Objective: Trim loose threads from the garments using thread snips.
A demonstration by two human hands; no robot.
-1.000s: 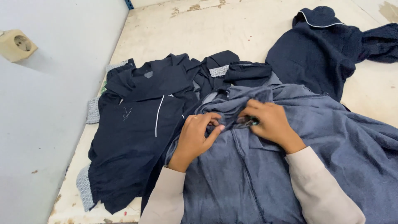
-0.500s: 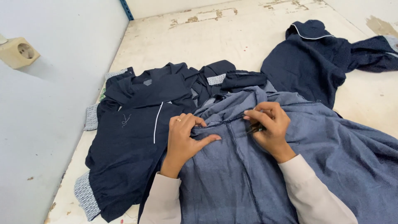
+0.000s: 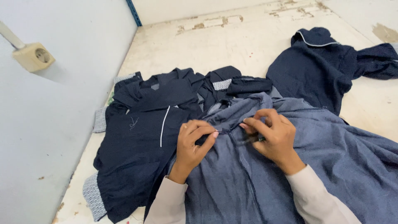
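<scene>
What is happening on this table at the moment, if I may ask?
A person's left hand and right hand pinch the front seam of a grey-blue woven shirt spread on a worn cream table. A small dark tool shows in the right grip. Dark navy garments with white piping lie alongside.

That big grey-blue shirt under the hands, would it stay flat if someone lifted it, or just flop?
The grey-blue woven shirt would probably flop: it lies in soft folds across the worn white table and bunches where the left hand and right hand pinch its front edge. It looks thin, so likely light. Pushed, it would probably wrinkle rather than slide whole.
</scene>
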